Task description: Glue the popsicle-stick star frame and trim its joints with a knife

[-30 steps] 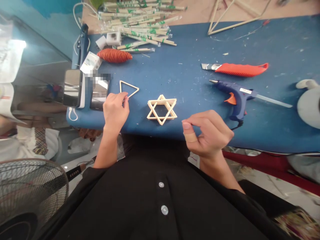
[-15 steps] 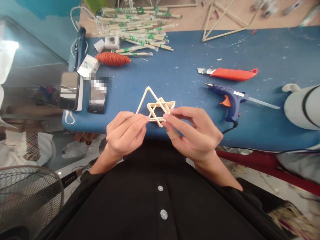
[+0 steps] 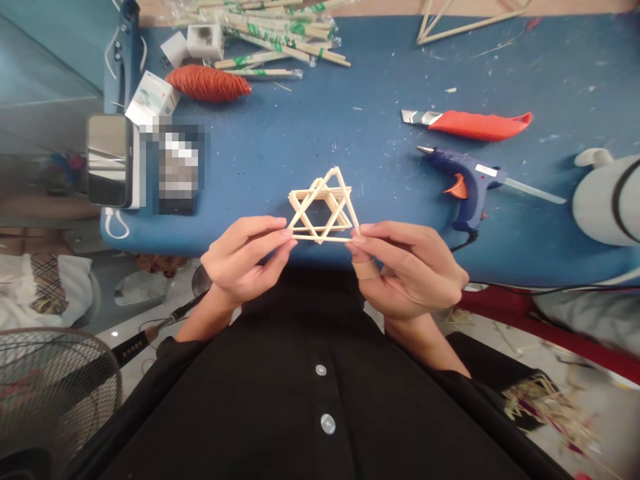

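Note:
A triangle of pale wooden sticks (image 3: pixel 353 215) is held at its two near corners, its apex pointing away from me. Thumb and fingers of my left hand (image 3: pixel 245 257) pinch the left corner. My right hand (image 3: pixel 410 267), with a tan band around one finger, pinches the right corner. Under the triangle is a star-shaped stack of sticks (image 3: pixel 300 195) on the blue table. The triangle overlaps the stack; whether it rests on it I cannot tell. To the right lie a blue glue gun (image 3: pixel 470 177) with a glue stick in its back and a red utility knife (image 3: pixel 480 125).
Wrapped chopsticks (image 3: pixel 280 40) are heaped at the back left, near an orange yarn bundle (image 3: pixel 207 83) and small white boxes (image 3: pixel 153 97). A phone (image 3: pixel 110 160) lies at the left edge. A white container (image 3: pixel 610 200) stands right. A fan (image 3: pixel 55 387) is lower left.
The triangle has shifted right and now overlaps the star-shaped stack. My hands have moved farther apart, with the right hand now at the triangle's right corner. The view has shifted slightly.

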{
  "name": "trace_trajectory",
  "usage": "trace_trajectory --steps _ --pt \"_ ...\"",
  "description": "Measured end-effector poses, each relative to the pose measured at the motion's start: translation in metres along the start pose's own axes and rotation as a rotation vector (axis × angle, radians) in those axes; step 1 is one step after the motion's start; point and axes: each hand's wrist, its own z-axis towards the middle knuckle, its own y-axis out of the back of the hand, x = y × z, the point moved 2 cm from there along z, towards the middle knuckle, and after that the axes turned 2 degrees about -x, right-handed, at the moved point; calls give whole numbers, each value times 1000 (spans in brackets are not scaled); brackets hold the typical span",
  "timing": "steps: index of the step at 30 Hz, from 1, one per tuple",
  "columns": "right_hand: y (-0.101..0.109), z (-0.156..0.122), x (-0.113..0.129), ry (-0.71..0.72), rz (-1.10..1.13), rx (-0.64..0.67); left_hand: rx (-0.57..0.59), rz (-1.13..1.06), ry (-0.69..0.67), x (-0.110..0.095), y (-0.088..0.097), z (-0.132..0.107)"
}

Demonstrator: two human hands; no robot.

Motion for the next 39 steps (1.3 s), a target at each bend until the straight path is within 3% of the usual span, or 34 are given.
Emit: trace_trajectory --steps 13,26,39 --pt "-18 -15 -20 -105 22 -68 -9 -146 102 12 -21 -14" --pt "-18 -19 -22 -178 26 -22 70 -46 180 12 -21 -20" --pt "-16 -20 -23 -203 12 29 35 -150 196 12 -22 -19"
